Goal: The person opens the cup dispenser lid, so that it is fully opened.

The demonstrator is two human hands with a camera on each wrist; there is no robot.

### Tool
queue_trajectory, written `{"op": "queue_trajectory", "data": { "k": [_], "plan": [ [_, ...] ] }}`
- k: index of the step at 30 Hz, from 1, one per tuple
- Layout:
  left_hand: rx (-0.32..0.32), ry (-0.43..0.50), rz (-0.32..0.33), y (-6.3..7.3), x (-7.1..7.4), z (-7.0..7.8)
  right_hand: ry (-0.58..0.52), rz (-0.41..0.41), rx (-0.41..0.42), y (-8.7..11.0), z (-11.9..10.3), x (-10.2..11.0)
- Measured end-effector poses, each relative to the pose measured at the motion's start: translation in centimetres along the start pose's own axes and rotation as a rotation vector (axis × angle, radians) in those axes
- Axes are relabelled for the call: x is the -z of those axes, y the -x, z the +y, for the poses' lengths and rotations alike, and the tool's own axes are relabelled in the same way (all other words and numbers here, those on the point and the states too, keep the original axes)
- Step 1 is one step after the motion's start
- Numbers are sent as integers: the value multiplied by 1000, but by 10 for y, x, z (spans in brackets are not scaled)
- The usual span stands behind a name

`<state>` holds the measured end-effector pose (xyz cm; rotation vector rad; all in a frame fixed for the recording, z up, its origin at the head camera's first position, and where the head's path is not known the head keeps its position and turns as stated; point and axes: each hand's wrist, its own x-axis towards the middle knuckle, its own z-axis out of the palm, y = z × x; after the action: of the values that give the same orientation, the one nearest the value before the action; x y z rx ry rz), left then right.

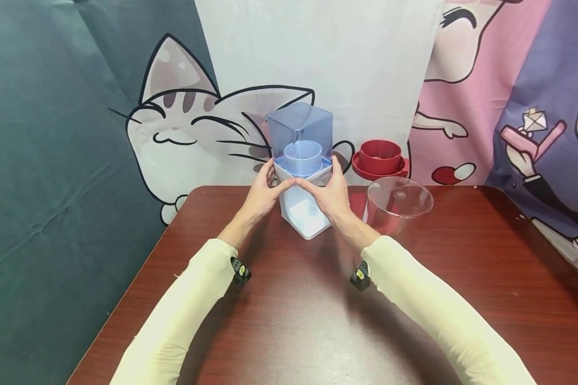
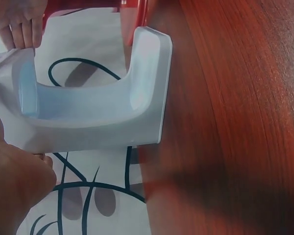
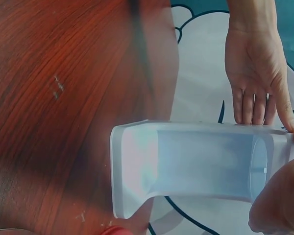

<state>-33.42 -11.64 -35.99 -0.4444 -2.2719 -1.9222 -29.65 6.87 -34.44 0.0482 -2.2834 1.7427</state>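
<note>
A pale blue-white dispenser (image 1: 304, 214) with a square, see-through blue top (image 1: 296, 120) is held upright between both hands. A round pale blue cup-like part (image 1: 302, 155) shows through the top. On the left side my left hand (image 1: 261, 195) grips its upper body, and my right hand (image 1: 334, 193) grips the opposite side. Both thumbs meet at the front corner. In the wrist views the dispenser (image 2: 88, 134) shows a hollow, recessed front above a flat foot (image 3: 134, 169). Whether the foot touches the table I cannot tell.
Behind and to the right are a red base with a round red cup (image 1: 380, 156) and a clear round tub (image 1: 400, 200). The brown wooden table (image 1: 279, 310) ends at its back edge before printed cartoon curtains (image 1: 366, 59).
</note>
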Motion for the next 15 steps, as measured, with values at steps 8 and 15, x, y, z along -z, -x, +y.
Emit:
{"op": "queue_trajectory", "data": {
  "k": [8, 15],
  "plan": [
    [4, 33, 45, 1, 1, -1, -6, -13, 23, 0, 1, 4],
    [-28, 34, 77, 3, 1, -1, 12, -11, 27, -1, 0, 6]
  ]
}}
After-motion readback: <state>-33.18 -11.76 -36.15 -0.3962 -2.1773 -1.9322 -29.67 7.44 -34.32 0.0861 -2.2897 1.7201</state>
